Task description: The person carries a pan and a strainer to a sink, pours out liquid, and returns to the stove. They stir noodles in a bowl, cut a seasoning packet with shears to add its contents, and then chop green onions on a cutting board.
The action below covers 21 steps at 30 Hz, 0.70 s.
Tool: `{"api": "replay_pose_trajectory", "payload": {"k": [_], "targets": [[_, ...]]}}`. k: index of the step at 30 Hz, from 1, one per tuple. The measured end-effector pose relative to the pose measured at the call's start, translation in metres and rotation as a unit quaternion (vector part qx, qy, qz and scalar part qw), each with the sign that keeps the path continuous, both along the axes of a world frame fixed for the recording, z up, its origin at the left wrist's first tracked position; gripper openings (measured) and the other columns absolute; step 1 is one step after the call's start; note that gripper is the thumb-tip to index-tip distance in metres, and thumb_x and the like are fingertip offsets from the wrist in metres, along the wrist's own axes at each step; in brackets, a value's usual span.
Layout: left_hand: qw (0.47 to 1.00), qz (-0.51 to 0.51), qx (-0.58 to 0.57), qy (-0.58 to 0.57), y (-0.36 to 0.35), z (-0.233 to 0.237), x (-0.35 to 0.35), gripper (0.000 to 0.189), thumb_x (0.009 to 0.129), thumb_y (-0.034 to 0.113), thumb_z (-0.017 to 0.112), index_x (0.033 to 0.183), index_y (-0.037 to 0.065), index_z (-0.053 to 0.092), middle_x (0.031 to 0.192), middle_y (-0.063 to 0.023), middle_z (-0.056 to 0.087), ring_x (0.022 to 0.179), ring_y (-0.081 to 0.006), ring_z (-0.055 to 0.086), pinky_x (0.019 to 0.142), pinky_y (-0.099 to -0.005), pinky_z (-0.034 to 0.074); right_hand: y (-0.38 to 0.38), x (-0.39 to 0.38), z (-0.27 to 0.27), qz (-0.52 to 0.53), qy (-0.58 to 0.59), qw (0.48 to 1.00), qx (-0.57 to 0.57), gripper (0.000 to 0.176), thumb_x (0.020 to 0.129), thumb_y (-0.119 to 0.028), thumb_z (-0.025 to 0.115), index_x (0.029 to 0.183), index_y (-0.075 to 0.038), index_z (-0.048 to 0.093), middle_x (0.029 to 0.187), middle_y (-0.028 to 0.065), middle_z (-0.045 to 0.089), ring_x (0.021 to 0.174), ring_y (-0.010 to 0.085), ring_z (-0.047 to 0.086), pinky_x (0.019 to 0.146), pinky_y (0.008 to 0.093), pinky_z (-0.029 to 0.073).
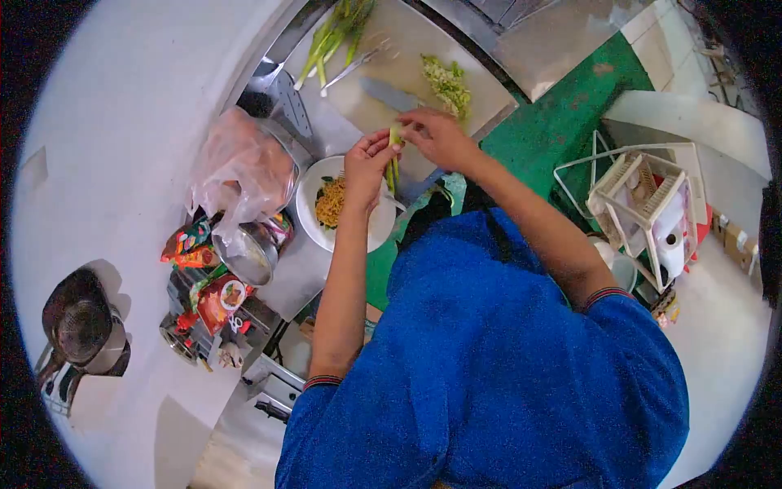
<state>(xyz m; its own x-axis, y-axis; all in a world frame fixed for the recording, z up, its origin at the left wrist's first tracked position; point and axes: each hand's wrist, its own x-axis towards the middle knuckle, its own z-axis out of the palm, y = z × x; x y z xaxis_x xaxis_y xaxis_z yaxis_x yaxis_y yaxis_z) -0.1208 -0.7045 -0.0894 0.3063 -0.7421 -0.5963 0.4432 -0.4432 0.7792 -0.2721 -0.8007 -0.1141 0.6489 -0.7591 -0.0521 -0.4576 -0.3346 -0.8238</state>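
Note:
My left hand (pixel 369 167) is closed around a green onion stalk (pixel 394 173), whose green end hangs below the fingers. At the stalk's pale upper end, my right hand (pixel 440 138) has its fingers bent and pinched, slightly blurred. Just beyond my hands is a white cutting board (pixel 411 53), with a knife (pixel 389 94) lying flat on it. Chopped pale-green vegetable (pixel 448 84) is heaped to the right of the blade. A bunch of green onions (pixel 336 37) lies at the board's far left. Beside my left wrist stands a white plate (pixel 314 224) holding noodles (pixel 329 204).
A plastic bag (pixel 244 159) bulges over a pot on the left, near a metal bowl (pixel 248 254) and several colourful food packets (pixel 221 301). Dark pans (pixel 77 318) hang at far left. A white rack (pixel 643 196) stands right, past the green floor (pixel 562 122).

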Motion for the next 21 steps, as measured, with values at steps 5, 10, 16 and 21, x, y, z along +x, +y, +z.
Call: {"api": "replay_pose_trajectory", "payload": {"k": [5, 10, 16, 21], "targets": [[1.000, -0.012, 0.005, -0.008, 0.002, 0.011, 0.001, 0.039, 0.082, 0.001, 0.071, 0.119, -0.003, 0.056, 0.106, -0.0111, 0.067, 0.092, -0.0168, 0.065, 0.078, -0.0271, 0.054, -0.013, 0.010, 0.011, 0.032, -0.051, 0.990, 0.125, 0.025, 0.087, -0.023, 0.062, 0.104, -0.006, 0.068, 0.099, 0.0148, 0.069, 0.085, 0.0292, 0.066, 0.078, 0.0403, 0.052], [0.993, 0.035, -0.028, 0.112, 0.008, 0.007, 0.004, 0.032, 0.087, 0.006, 0.067, 0.117, -0.001, 0.057, 0.106, -0.0097, 0.066, 0.093, -0.0186, 0.066, 0.077, -0.0292, 0.056, -0.014, 0.007, 0.012, 0.038, -0.093, 0.990, 0.095, 0.018, 0.087, -0.020, 0.063, 0.097, -0.006, 0.067, 0.094, 0.0126, 0.067, 0.080, 0.0303, 0.065, 0.076, 0.0385, 0.052], [0.992, 0.050, -0.012, 0.115, 0.016, 0.000, 0.001, 0.027, 0.091, 0.009, 0.062, 0.116, -0.001, 0.057, 0.106, -0.0102, 0.065, 0.092, -0.0187, 0.065, 0.078, -0.0293, 0.056, -0.022, 0.006, 0.020, 0.054, -0.143, 0.959, 0.238, 0.014, 0.092, -0.017, 0.061, 0.095, -0.003, 0.063, 0.086, 0.0068, 0.066, 0.074, 0.0164, 0.063, 0.070, 0.0315, 0.052], [0.987, 0.085, -0.022, 0.133, 0.016, 0.012, -0.004, 0.026, 0.093, 0.010, 0.059, 0.117, 0.000, 0.056, 0.108, -0.0109, 0.064, 0.092, -0.0183, 0.064, 0.077, -0.0293, 0.056, -0.046, 0.010, 0.027, 0.058, -0.130, 0.953, 0.268, 0.013, 0.093, -0.015, 0.060, 0.097, -0.002, 0.061, 0.084, 0.0032, 0.064, 0.076, 0.0106, 0.061, 0.072, 0.0272, 0.051]]}}
